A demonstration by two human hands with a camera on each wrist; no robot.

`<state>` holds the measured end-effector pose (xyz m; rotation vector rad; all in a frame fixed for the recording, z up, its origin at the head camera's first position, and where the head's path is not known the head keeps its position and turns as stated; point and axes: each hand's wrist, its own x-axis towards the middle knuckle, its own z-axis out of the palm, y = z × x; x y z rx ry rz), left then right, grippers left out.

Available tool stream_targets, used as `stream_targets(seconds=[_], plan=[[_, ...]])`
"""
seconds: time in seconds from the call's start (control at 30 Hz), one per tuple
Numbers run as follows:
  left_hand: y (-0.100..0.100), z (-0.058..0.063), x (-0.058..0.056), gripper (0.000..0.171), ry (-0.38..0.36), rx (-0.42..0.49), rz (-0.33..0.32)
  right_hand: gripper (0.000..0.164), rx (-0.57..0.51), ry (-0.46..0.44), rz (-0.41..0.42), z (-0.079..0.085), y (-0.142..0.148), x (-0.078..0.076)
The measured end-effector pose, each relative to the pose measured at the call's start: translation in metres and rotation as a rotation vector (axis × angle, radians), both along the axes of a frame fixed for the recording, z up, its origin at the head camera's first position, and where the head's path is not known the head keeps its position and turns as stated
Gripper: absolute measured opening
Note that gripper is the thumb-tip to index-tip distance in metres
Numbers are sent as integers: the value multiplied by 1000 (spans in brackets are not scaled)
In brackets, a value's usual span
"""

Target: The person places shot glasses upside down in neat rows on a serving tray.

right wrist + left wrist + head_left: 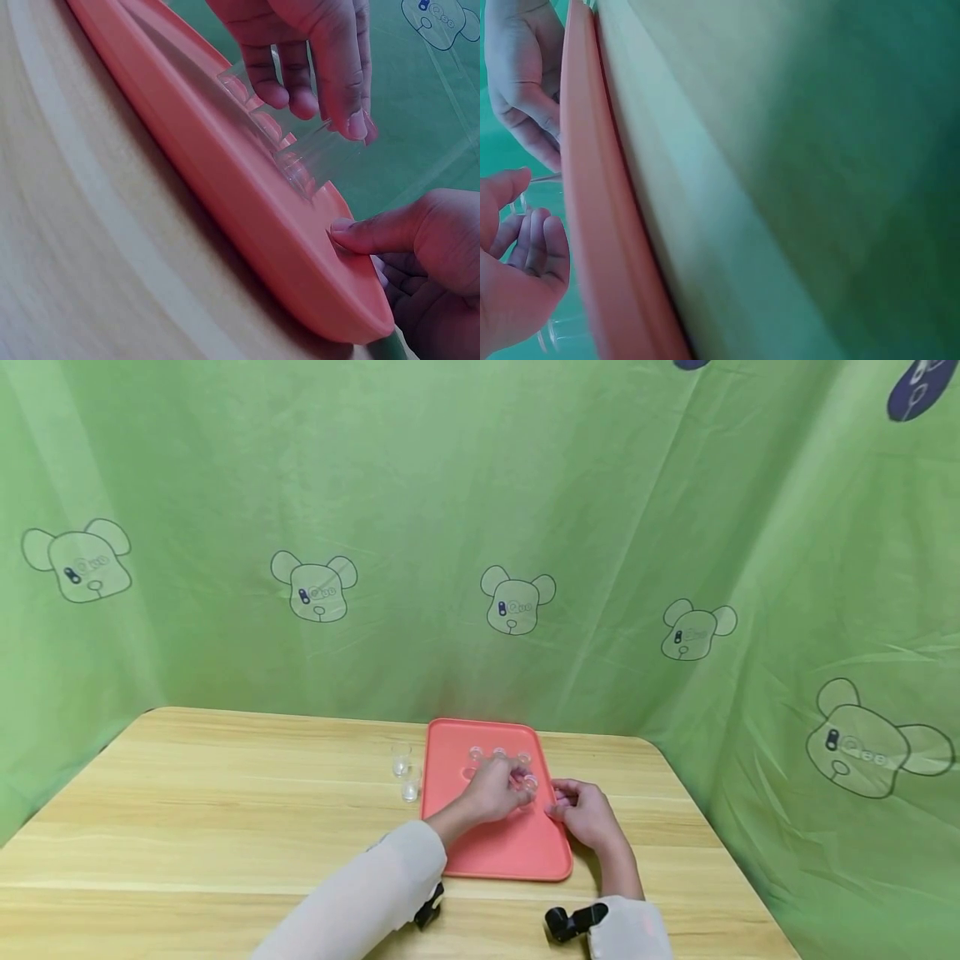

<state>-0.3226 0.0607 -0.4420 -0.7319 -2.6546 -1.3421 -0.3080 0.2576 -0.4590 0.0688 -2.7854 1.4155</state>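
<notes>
1. Two hands were seen over a red tray (495,852) set on a wooden table (225,810). The left hand (491,789) was reached across the tray from the left, its cream sleeve (375,893) angled inward.
2. The left hand's fingers were curled downward, pinching a small clear cup (315,154) by its rim; the cup was held tilted, just above the tray's surface near its right edge.
3. The right hand (585,814) was rested at the tray's right rim, thumb pressed along the edge, remaining fingers curled loosely; nothing was held in it.
4. Several more clear cups (498,753) were noted standing in a row at the tray's far end. Two further cups (405,772) stood on the table just left of the tray.
5. A green backdrop (480,527) printed with bear heads was recorded; lettering on the bears resembled "Qee" but could not be read with certainty.
</notes>
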Motion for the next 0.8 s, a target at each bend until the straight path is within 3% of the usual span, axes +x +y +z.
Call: stream_targets(seconds=[0.2, 0.5, 0.7, 0.8], plan=[[-3, 4, 3, 46, -17, -10, 6, 43, 6, -2, -2, 0, -1, 1], [-15, 18, 9, 45, -2, -48, -23, 42, 9, -2, -14, -2, -1, -1], [-28, 27, 14, 43, 65, -114, -48, 42, 7, -2, -13, -2, -1, -2], [-35, 30, 17, 43, 61, -128, -59, 42, 9, -6, -21, -2, 0, -1]])
